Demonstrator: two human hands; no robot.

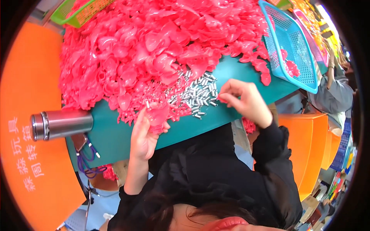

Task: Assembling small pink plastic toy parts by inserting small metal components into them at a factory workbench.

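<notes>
My left hand (142,134) is closed on a glossy pink plastic piece (158,116), thin and curved like a shell, held over the near edge of the green table. A small pale pin (147,104) shows at the piece's upper left edge. To the right, my right hand (246,101) has thumb and forefinger pinched together above the table. Something small and pink shows at its fingertips, too little of it to name. Between the hands lies a loose pile of short silver metal pins (200,91), with small pink bits along its left side.
A large heap of pink plastic pieces (131,50) covers the far part of the green table (231,71). A steel flask (63,124) lies at the left edge, near a purple cord (89,156). A blue basket (274,57) stands at right, a green basket (83,16) far left.
</notes>
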